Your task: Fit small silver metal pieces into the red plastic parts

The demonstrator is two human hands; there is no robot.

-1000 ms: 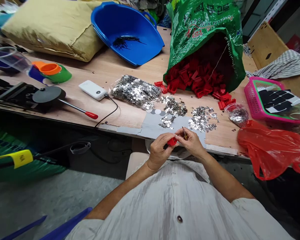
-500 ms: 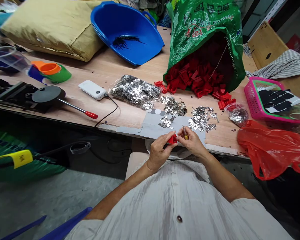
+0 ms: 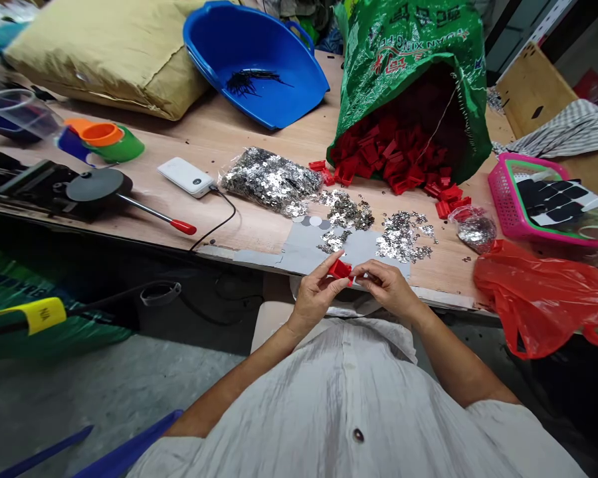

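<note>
Just in front of the table edge, my left hand point(image 3: 313, 296) grips a small red plastic part point(image 3: 339, 269) between thumb and fingers. The part is tilted, its hollow side partly showing. My right hand point(image 3: 386, 285) is closed in a pinch at the part's right end, fingertips against or very near it. Whatever lies in that pinch is hidden by the fingers. Beyond the hands, small shiny metal pieces point(image 3: 403, 238) lie loose on the table, and another pile of metal pieces point(image 3: 347, 211) spreads over a grey sheet point(image 3: 301, 249).
A green sack point(image 3: 413, 40) spills red plastic parts point(image 3: 389, 153). Left of it are a clear bag of metal pieces point(image 3: 272, 180), a white power bank point(image 3: 185, 176) with a cable, and a blue basin point(image 3: 284, 99). A red bag point(image 3: 543, 285) and pink basket point(image 3: 508, 206) stand right.
The red part has turned and tilted in my left hand. The small tool with a brass-coloured end, seen upright in my right hand before, no longer shows; those fingers have moved to the part's end.
</note>
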